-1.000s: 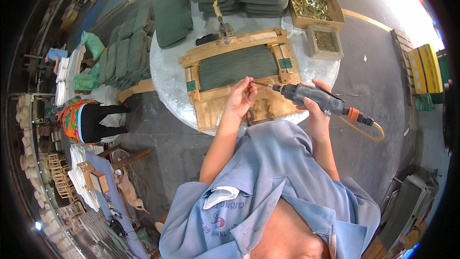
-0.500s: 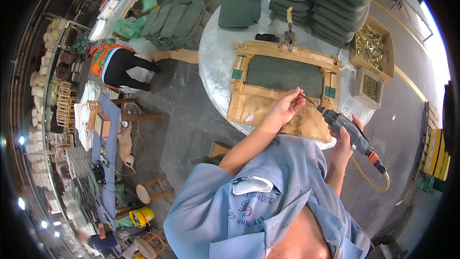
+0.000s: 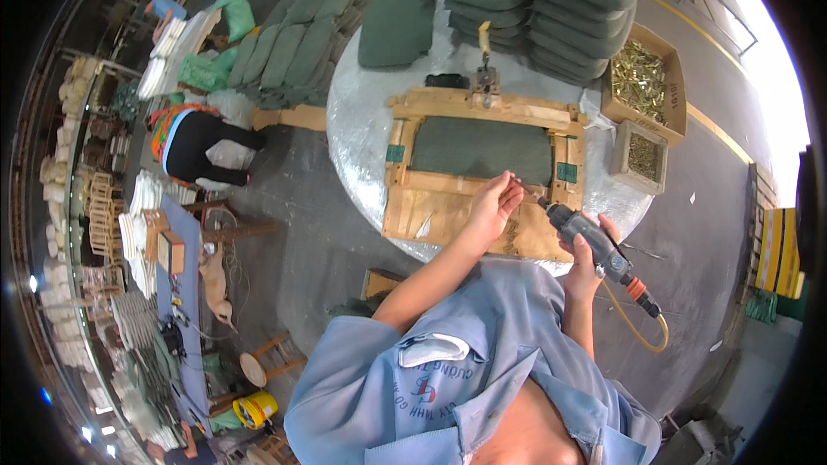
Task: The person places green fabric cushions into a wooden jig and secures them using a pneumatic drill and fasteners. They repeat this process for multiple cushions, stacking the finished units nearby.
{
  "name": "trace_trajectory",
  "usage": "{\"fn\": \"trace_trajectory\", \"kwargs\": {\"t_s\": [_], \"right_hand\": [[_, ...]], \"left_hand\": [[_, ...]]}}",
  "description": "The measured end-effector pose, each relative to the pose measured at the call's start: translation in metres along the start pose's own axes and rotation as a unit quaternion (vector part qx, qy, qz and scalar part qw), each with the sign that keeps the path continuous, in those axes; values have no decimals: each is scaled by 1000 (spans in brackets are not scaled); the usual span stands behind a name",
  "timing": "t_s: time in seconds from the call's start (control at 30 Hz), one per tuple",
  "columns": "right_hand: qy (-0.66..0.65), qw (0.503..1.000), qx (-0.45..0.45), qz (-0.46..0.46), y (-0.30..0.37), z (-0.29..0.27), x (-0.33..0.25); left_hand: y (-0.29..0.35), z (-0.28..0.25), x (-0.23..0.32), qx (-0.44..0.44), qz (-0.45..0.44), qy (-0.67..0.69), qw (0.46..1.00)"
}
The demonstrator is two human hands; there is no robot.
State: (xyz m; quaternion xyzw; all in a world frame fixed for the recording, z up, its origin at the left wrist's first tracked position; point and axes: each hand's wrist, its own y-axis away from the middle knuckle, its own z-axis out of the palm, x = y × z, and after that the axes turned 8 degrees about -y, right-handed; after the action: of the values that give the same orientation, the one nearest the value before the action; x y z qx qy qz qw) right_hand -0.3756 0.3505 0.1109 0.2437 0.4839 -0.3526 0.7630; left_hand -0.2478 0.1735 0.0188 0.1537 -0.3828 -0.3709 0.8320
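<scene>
My right hand [image 3: 589, 257] grips a grey power screwdriver [image 3: 587, 234] with an orange collar and a yellow hose at its rear end. Its thin bit points up and left toward my left hand [image 3: 493, 209]. The fingertips of that hand are pinched together at the bit's tip; what lies between them is too small to make out. Both hands are above the near edge of a wooden frame jig [image 3: 431, 222]. Inside the jig lies a dark green padded panel [image 3: 481, 146]. A toggle clamp [image 3: 487, 84] with a yellow handle stands at the jig's far side.
The jig rests on a round, plastic-wrapped table [image 3: 349, 133]. Green cushions [image 3: 573, 21] are stacked at its back. At right stand a cardboard box of brass-coloured hardware [image 3: 639, 82] and a smaller box of screws [image 3: 642, 157]. A person [image 3: 207, 142] bends over at left.
The whole view has shifted, so the table and jig sit farther left in the picture. My hands and the screwdriver stay in nearly the same place over the jig.
</scene>
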Motion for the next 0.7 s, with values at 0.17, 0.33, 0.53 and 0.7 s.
{"fn": "trace_trajectory", "kwargs": {"t_s": [0.17, 0.33, 0.53, 0.7], "right_hand": [[26, 999, 28, 10, -23, 8, -10], [72, 995, 32, -60, -70, 0, -11], [141, 981, 27, -131, -148, -18, -13], [145, 980, -2, -137, -192, -15, -4]], "left_hand": [[-18, -5, -11, 15, -74, 33, 997], [-48, -2, -24, 21, -127, -124, 984], [-101, 47, -13, 9, 220, -592, 775], [-151, 68, -6, -44, 339, -796, 499]]}}
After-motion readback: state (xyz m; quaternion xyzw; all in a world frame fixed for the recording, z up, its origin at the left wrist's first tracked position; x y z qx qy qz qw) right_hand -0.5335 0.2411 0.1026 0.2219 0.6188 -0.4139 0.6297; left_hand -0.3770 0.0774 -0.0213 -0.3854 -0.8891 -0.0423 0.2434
